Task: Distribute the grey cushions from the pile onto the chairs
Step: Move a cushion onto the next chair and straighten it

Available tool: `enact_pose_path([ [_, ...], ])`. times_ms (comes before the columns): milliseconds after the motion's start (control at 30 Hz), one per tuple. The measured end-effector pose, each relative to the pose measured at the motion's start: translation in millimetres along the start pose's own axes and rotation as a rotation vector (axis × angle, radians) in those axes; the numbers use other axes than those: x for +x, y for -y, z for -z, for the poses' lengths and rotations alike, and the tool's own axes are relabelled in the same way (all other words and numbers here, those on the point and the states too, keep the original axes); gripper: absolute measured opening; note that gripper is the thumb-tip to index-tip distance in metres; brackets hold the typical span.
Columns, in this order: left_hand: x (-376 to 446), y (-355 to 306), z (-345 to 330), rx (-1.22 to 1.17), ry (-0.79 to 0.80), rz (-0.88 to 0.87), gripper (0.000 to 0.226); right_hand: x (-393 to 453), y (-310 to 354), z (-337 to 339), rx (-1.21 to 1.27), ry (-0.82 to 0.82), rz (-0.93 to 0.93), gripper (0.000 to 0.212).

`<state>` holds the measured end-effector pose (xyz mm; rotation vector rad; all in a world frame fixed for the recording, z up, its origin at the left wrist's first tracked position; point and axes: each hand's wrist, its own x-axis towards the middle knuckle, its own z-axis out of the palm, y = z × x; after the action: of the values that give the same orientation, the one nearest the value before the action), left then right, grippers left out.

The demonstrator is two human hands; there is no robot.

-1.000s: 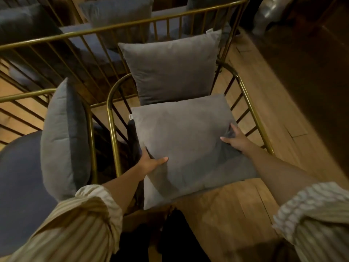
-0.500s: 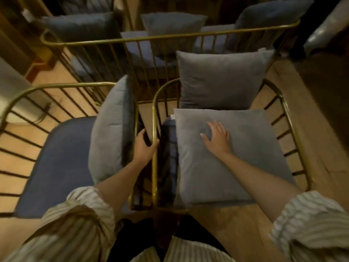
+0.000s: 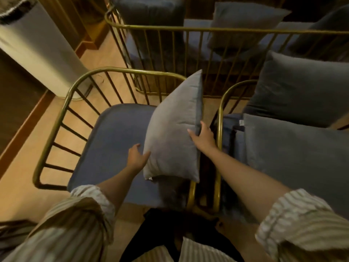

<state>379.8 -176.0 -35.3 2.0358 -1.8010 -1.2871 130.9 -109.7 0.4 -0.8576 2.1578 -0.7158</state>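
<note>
Your fingers (image 3: pixel 203 127) on the right hand (image 3: pixel 204 138) curl over the right edge of a grey cushion (image 3: pixel 174 133), thumb on its near face, gripping the fabric where it meets the chair's right rail. Fingers of your left hand (image 3: pixel 136 156) are loosely spread and slightly curved, the thumb touching the cushion's lower left edge; you cannot tell whether the rest of that hand closes on anything.

That cushion stands on edge, tilted, along the right side of the blue seat (image 3: pixel 113 140) of the left chair (image 3: pixel 56 127), its lower corner near the seat's front right corner and its top corner rising toward the back rail. Most of the seat to its left is bare.

Just beside it, touching rail to rail, stands the right chair (image 3: pixel 220 114). A second grey cushion (image 3: pixel 294 148) lies flat on its seat, and a third cushion (image 3: pixel 302 89) leans upright behind that one against the back.

Beyond both chairs runs a brass-railed bench (image 3: pixel 188 30) with more cushions (image 3: pixel 243 23) propped along it, dim and partly hidden by the bars.

Your striped sleeves (image 3: pixel 79 224) are pushed up above both forearms. A pale cylindrical appliance (image 3: pixel 32 52) stands on the wooden floor (image 3: pixel 17 195) near the left chair's back left corner.
</note>
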Motion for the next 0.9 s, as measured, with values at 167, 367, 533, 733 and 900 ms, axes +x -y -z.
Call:
enact_pose_path([
  [167,60,38,15,0.047,0.144,0.124,0.076,7,37,-45,-0.009,-0.171,-0.248,0.124],
  [367,127,37,3,-0.116,0.286,0.329,0.076,16,37,-54,-0.091,-0.265,-0.334,0.132],
  [533,164,24,-20,-0.118,0.384,0.263,0.067,21,28,-59,-0.130,-0.321,-0.327,0.128],
  [733,172,43,-49,-0.366,0.518,0.303,0.085,26,18,-64,-0.116,-0.365,-0.293,0.124],
  [900,157,50,-64,-0.730,0.506,0.277,0.073,28,13,-63,-0.107,-0.366,-0.259,0.121],
])
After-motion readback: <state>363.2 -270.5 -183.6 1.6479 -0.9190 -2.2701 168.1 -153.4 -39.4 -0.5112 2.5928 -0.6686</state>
